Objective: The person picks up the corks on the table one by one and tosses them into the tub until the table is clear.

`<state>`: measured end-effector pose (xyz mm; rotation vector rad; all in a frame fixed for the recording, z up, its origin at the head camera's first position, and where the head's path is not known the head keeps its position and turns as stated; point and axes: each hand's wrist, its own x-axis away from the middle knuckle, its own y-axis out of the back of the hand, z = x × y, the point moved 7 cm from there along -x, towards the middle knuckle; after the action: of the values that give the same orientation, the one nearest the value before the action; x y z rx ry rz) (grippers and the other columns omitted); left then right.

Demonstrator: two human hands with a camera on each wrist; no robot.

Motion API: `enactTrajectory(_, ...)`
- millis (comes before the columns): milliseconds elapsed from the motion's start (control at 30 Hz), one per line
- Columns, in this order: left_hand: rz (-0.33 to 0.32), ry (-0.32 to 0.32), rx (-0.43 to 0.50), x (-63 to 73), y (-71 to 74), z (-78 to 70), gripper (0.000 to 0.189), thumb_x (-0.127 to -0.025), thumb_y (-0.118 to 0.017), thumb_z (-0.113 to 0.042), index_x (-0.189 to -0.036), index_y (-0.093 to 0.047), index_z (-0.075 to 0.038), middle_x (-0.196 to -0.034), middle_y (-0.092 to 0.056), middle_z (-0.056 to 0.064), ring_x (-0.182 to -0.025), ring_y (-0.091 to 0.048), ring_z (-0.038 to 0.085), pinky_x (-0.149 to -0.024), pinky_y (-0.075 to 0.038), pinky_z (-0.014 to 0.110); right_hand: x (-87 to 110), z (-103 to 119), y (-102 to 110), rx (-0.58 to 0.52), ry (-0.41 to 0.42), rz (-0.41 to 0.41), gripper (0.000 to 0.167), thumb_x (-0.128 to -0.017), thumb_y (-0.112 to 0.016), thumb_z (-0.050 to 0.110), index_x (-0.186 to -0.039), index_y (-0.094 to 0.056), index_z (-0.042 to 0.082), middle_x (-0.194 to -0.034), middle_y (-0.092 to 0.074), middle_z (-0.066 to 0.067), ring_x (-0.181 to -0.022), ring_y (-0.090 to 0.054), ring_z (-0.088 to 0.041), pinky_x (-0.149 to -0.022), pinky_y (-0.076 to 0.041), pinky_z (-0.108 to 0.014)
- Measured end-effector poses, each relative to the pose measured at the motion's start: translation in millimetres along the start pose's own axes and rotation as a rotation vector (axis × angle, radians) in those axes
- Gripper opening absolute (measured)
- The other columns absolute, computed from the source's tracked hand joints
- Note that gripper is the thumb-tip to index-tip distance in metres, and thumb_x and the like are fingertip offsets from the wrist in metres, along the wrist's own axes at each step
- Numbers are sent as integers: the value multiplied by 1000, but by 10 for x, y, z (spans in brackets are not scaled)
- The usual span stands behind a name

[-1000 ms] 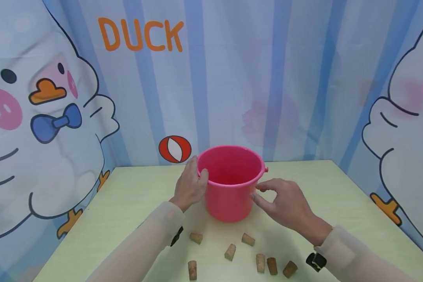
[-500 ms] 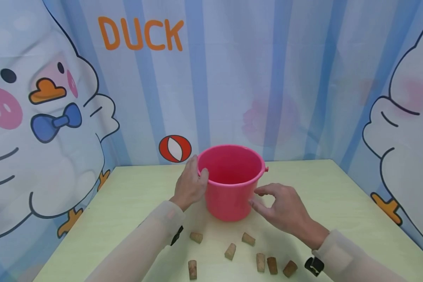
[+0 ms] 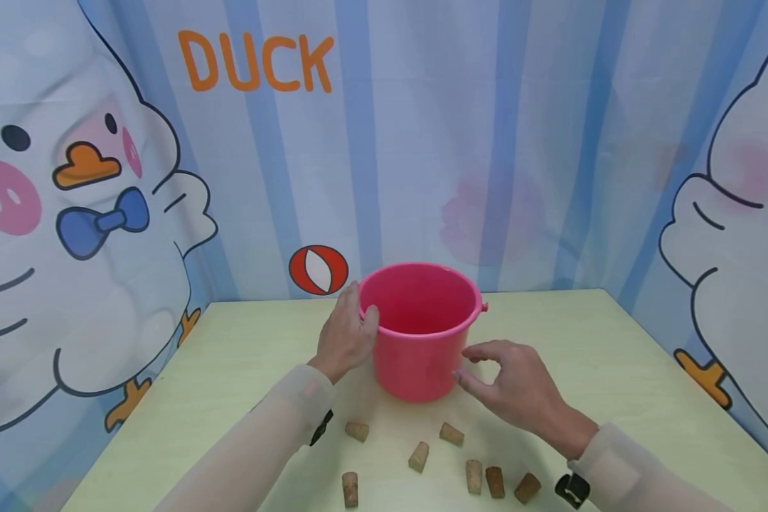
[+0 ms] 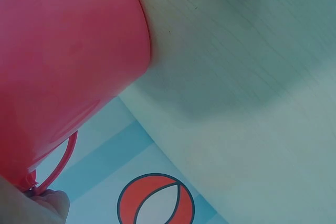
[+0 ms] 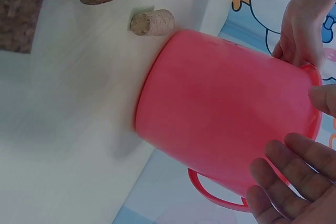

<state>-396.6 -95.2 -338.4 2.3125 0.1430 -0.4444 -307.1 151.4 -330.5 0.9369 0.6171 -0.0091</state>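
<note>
A pink plastic bucket (image 3: 416,366) stands upright on the table, its mouth facing up. My left hand (image 3: 345,338) grips it at the left of the rim, thumb on the near side and the other fingers round the outside. In the left wrist view, fingertips show beside the base of the bucket's handle (image 4: 67,156). Close to the bucket's right side is my right hand (image 3: 518,384), thumb and fingers spread in a loose curve with nothing between them. Several corks (image 3: 419,457) lie scattered on the table in front of the bucket.
The pale yellow-green table (image 3: 256,334) ends at a curtain (image 3: 409,142) with blue stripes and duck prints. One cork (image 3: 350,490) lies apart at the front left. Another cork (image 3: 528,488) is near the right wrist.
My right hand has dropped slightly along the bucket's right side, its fingers still loosely spread. The left hand, the bucket and the corks stay where they were.
</note>
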Motion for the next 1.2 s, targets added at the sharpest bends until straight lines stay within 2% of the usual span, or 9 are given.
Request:
enactTrajectory(533, -3, 1, 12, -7, -5, -2, 77, -99, -58, -35, -163, -21, -13, -159, -37, 5, -136, -46, 28, -95, -57, 47, 83, -68, -151, -6, -21, 38, 33, -83, -85, 30, -110, -80, 10, -103, -77, 0, -100, -71, -24, -88, -58, -51)
enactTrajectory(1000, 0, 6, 4, 3, 0, -9, 77, -99, -58, -35, -163, -21, -14, -159, -37, 6, -136, -46, 28, -94, -57, 47, 135, -108, -305, 12, -92, 134, 35, -82, -86, 32, -110, -80, 12, -101, -77, 1, -100, -69, -26, -88, -58, -49)
enactTrajectory(1200, -5, -4, 5, 10, 3, -15, 77, -99, -59, -34, -163, -21, -13, -159, -37, 6, -135, -47, 29, -94, -58, 47, 152, -102, -346, 19, -95, 173, 33, -82, -86, 31, -108, -81, 13, -94, -75, 7, -94, -66, -20, -83, -57, -45)
